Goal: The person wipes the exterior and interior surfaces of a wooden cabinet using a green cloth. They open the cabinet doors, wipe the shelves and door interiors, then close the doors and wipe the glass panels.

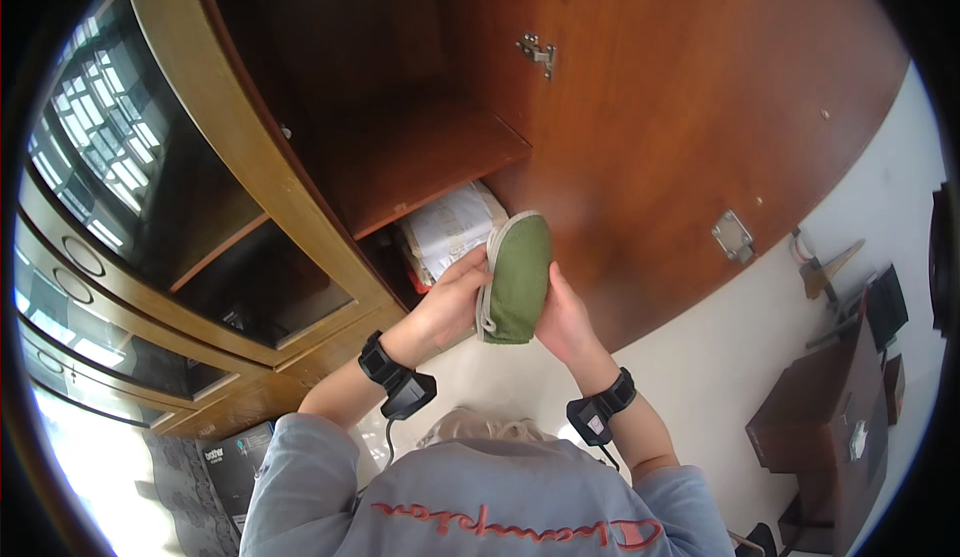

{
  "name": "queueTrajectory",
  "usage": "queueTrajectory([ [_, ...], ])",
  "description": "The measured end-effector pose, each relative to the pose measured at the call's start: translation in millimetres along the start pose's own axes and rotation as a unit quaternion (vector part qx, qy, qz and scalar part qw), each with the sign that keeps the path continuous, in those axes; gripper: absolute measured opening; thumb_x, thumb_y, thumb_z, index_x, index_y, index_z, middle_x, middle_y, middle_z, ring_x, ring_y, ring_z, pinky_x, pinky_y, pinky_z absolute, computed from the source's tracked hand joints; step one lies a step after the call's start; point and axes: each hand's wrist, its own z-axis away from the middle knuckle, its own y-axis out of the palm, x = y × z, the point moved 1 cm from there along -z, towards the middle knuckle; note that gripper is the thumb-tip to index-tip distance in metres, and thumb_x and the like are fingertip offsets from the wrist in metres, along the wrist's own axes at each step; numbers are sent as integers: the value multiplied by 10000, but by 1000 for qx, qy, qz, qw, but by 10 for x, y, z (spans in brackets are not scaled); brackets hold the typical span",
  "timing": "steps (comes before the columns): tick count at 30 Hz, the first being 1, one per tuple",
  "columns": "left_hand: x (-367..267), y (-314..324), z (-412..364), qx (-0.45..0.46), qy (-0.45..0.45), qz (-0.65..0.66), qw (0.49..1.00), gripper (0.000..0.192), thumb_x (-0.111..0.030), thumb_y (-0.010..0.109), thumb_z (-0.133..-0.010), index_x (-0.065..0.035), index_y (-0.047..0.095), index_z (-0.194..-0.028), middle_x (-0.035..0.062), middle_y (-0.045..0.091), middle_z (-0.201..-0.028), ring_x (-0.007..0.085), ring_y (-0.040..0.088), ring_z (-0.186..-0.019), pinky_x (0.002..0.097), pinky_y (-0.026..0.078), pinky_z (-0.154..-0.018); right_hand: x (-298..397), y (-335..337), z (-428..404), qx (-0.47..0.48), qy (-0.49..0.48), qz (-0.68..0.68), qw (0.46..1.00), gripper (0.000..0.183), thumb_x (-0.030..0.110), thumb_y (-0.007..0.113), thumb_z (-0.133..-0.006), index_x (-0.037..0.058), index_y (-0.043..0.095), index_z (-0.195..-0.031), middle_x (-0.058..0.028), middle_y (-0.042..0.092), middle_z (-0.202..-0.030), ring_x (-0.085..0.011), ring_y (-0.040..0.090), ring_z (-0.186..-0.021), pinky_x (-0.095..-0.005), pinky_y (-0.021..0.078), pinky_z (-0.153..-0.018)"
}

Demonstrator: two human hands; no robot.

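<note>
Between my two hands is a folded green cloth piece (519,279) with pale edging and a thin loop at its lower left. It may be a pouch or a slipper; the view does not settle which. My left hand (454,298) pinches the edged side, fingers partly behind it. My right hand (564,313) holds the opposite side, thumb along the edge. Just beyond them, a wrapped white package (454,228) lies in the cabinet's lower compartment, under a brown wooden shelf (442,167).
An open wooden cabinet door (660,129) with metal hinges spans the upper right. Glass-fronted doors (187,182) stand at left, above a black printed box (236,459). A brown desk (810,414) is at right on the pale floor (675,362). Black devices with cables are strapped to both wrists.
</note>
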Motion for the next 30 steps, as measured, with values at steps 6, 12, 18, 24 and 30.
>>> queueTrajectory([
  [6, -310, -577, 240, -61, 31, -105, 992, 518, 44, 345, -863, -7, 299, -1377, 125, 439, -1330, 202, 429, -1229, 329, 354, -1024, -397, 373, -457, 23, 58, -118, 991, 510, 424, 385, -966, 64, 382, -1328, -76, 464, -1311, -230, 463, -1192, -412, 383, -1000],
  [12, -974, -1051, 791, -216, 310, -668, 641, 471, 98, 404, -731, -33, 522, -1169, 130, 420, -1328, 311, 347, -1268, 391, 290, -1043, -744, 408, -1151, -21, 63, -227, 972, 452, 368, 313, -985, 67, 436, -1299, -98, 520, -1260, -265, 505, -1150, -466, 400, -972],
  [18, -1476, -1465, 1261, -356, 400, -744, 401, 409, 52, 482, -713, -37, 562, -1103, 197, 362, -1361, 420, 245, -1279, 503, 203, -1052, -544, 575, -1944, -5, 23, -203, 979, 447, 345, 283, -991, 39, 455, -1268, -98, 547, -1220, -256, 539, -1087, -428, 437, -931],
  [24, -1510, -2139, 1285, -301, 382, -816, 313, 488, -42, 570, -735, -10, 506, -1217, 199, 394, -1363, 459, 228, -1306, 556, 178, -1061, 236, 1054, -2913, -58, -97, -48, 992, 360, 345, 497, -930, 52, 545, -1133, -62, 615, -1053, -203, 596, -932, -359, 484, -833],
  [30, -1378, -2485, 1173, -310, 355, -870, 144, 459, -155, 605, -697, -193, 598, -1154, 116, 481, -1290, 373, 330, -1300, 612, 160, -1064, 1091, 1589, -4419, -141, -371, 76, 915, 284, 232, 526, -923, -22, 614, -1015, -31, 626, -869, -121, 541, -779, -282, 445, -727],
])
